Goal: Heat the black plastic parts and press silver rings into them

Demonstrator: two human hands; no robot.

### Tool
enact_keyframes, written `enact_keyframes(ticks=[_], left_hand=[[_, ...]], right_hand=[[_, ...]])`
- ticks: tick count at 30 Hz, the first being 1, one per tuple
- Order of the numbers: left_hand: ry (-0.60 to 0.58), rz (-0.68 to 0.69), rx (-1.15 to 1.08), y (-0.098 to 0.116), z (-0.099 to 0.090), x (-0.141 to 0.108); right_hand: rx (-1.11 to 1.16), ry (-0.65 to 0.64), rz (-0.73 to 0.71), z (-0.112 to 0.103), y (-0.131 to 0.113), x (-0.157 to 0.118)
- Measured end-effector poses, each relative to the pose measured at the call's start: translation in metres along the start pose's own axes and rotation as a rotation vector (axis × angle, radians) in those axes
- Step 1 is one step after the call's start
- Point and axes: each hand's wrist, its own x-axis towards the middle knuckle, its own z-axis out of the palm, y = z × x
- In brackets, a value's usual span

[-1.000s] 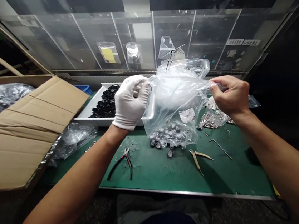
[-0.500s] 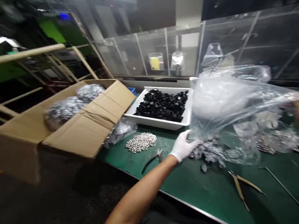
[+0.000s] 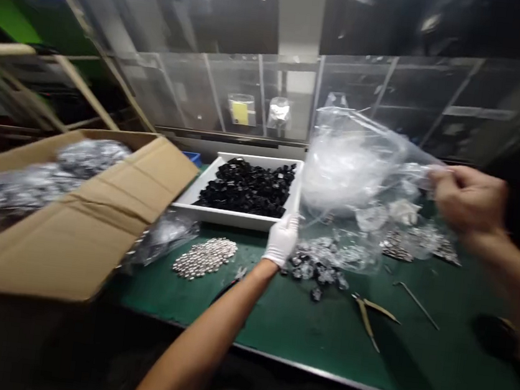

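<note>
My right hand, bare, is closed on a corner of a large clear plastic bag, pulling it taut to the right. My left hand, in a white glove, is at the front right corner of the white tray, with its fingers up at the bag's lower left edge; they look closed on the bag. Black parts fill the tray. Below the bag lies a heap of small clear-wrapped dark pieces. Left of my gloved hand is a pile of small silvery pieces.
An open cardboard box with silvery wrapped bundles is at the left. Yellow-handled pliers and a bent metal rod lie on the green table. Dark pliers are partly behind my left forearm.
The view has turned to the right. My right hand has come further into view, closer to my left hand, still holding the bag. My left hand is now against the tray's corner.
</note>
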Motion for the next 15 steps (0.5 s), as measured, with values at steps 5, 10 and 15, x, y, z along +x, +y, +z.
enact_keyframes(ticks=[5, 10, 15], left_hand=[[0.024, -0.093, -0.157, 0.003, -0.012, 0.023], [0.159, -0.419, -0.428, 0.015, -0.024, 0.028], [0.070, -0.602, -0.463, 0.011, -0.041, 0.031]], right_hand=[[-0.007, -0.248, -0.056, 0.007, 0.008, 0.003], [-0.071, -0.500, 0.078, 0.039, 0.051, -0.059], [-0.274, -0.704, 0.139, 0.086, 0.085, -0.131]])
